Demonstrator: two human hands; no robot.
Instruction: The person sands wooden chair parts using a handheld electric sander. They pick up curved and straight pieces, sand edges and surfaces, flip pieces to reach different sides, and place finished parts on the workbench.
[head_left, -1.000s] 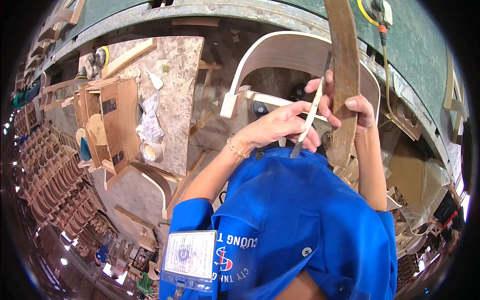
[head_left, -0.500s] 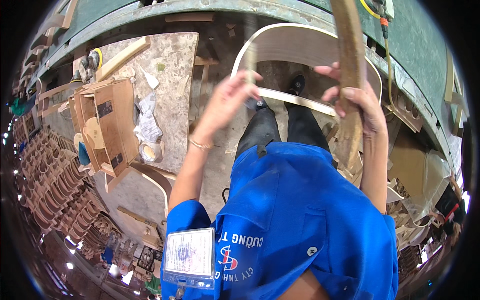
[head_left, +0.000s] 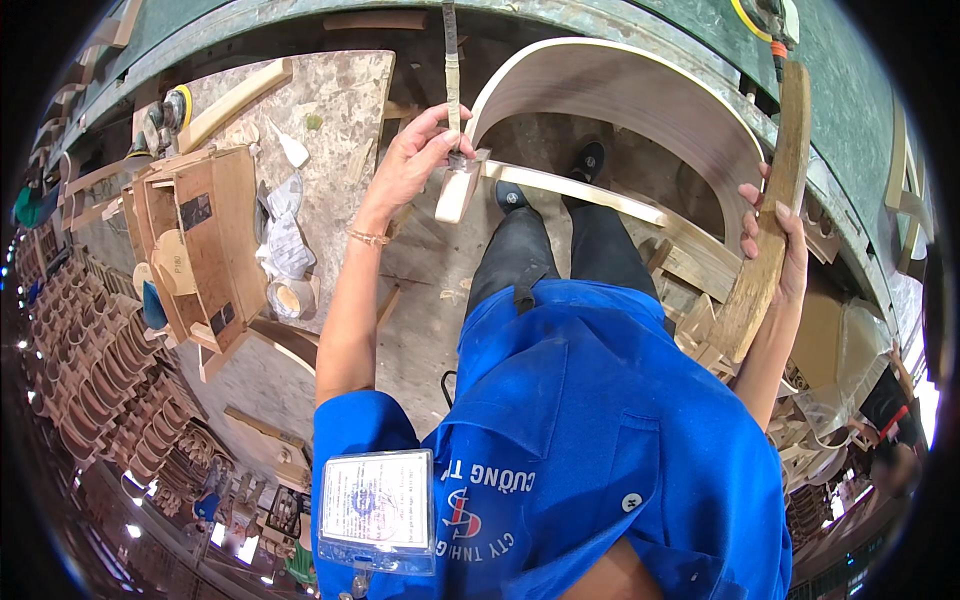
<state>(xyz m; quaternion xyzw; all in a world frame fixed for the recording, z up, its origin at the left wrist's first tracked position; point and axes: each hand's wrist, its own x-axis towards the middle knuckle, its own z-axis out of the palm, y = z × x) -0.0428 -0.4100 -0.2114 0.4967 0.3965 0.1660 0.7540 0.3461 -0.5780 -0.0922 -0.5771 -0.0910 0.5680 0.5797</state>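
A large U-shaped bent wooden frame (head_left: 620, 85), with a pale edge and a straight crossbar (head_left: 585, 192), stands in front of me above my shoes. At its left end, my left hand (head_left: 425, 150) pinches the lower part of a narrow strip (head_left: 452, 75), dark at the top and wrapped in pale material below. The strip's lower end is at a pale wooden end block (head_left: 458, 190) of the frame. My right hand (head_left: 770, 225) grips a thick, worn brown wooden bar (head_left: 775, 200), held slantwise by the frame's right side. Some of its fingers are behind the bar.
On the left, a worktable (head_left: 345, 120) bears an open wooden box (head_left: 225, 235), a sander (head_left: 172, 115), a tape roll (head_left: 290, 297) and crumpled plastic (head_left: 288, 235). A green bench (head_left: 830, 120) runs along the far side. Stacked curved wooden parts (head_left: 115, 380) fill the left background.
My right hand has carried the wooden bar to the right and tilted it. My left hand has moved left with the strip, down to the frame's left end.
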